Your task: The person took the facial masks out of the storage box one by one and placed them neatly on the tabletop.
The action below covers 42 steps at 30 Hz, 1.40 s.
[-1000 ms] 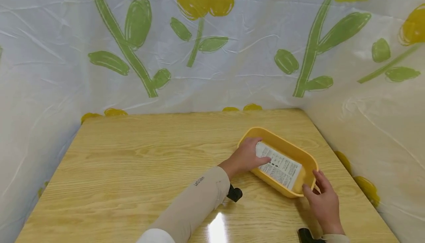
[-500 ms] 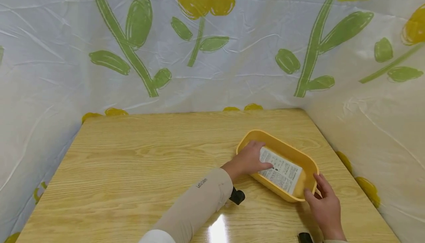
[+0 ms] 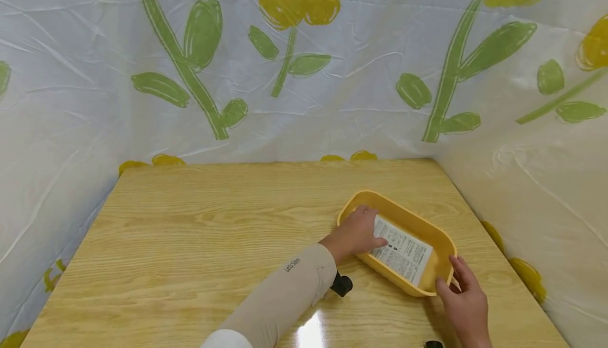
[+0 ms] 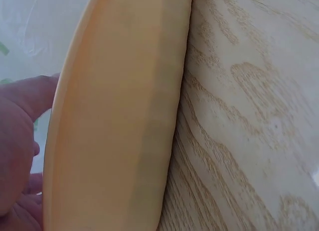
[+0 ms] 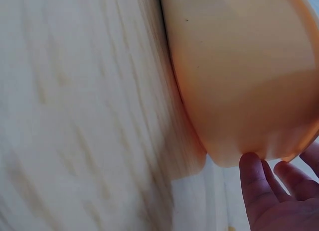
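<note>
A yellow-orange rectangular plastic tray (image 3: 420,224) rests tilted across the right part of the wooden table (image 3: 228,216). Flat on the tray's bottom lies a white printed sheet or booklet (image 3: 409,257) with dense text. My left hand (image 3: 356,234) reaches over the near-left wall into the tray, its thumb stretched over the printed sheet. Its other fingers lie at the sheet's left end and are partly hidden, so I cannot tell whether they grip it. My right hand (image 3: 464,298) pinches the right end's rim, thumb inside; fingers (image 5: 255,176) show at the outer wall.
Pale cloth walls (image 3: 304,105) printed with yellow flowers and green leaves stand behind the table and along both sides. A black strap piece (image 3: 342,285) sits at the left wrist, below a beige sleeve (image 3: 290,290). Light glares off the near tabletop.
The tray has slid slightly nearer to me with the printed sheet in it. Both hands have come along with it, and the left hand has shifted a little nearer too.
</note>
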{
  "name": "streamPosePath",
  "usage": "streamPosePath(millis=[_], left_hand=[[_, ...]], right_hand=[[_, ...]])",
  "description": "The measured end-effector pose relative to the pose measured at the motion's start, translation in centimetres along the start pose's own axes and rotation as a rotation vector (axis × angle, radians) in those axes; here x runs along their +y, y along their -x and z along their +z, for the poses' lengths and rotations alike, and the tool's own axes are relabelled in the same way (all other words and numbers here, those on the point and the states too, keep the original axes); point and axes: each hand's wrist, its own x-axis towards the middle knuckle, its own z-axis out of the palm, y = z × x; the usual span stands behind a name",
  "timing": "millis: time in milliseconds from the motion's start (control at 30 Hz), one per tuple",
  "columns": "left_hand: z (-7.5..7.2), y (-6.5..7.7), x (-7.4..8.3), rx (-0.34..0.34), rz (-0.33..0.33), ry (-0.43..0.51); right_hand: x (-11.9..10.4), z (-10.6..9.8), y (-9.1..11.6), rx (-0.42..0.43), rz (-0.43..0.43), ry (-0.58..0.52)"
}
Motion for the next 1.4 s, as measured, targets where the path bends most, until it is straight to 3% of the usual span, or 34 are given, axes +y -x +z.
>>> streamPosePath(millis=[233, 500, 667, 833, 1200, 1400], left_hand=[[0.02, 0.29, 0.26, -0.042, -0.045, -0.06], [0.26, 0.37, 0.28, -0.077, -0.119, -0.024], [0.11, 0.44, 0.67, -0.071, -0.165, -0.06], [-0.03, 0.52, 0.92, -0.053, -0.168, -0.084], [0.0, -0.03, 0.33, 0.024, -0.185, 0.096], [-0.12, -0.2, -0.05, 0.052, -0.129, 0.202]], right_hand=[[-0.27, 0.08, 0.29, 0.012, 0.007, -0.012], [-0.41, 0.25, 0.49, 0.007, 0.015, -0.025], [-0.56, 0.35, 0.59, 0.002, 0.02, -0.032], [-0.58, 0.3, 0.67, 0.005, 0.02, -0.033], [-0.46, 0.37, 0.59, 0.004, 0.031, -0.027], [-0.47, 0.13, 0.59, 0.003, 0.033, -0.016]])
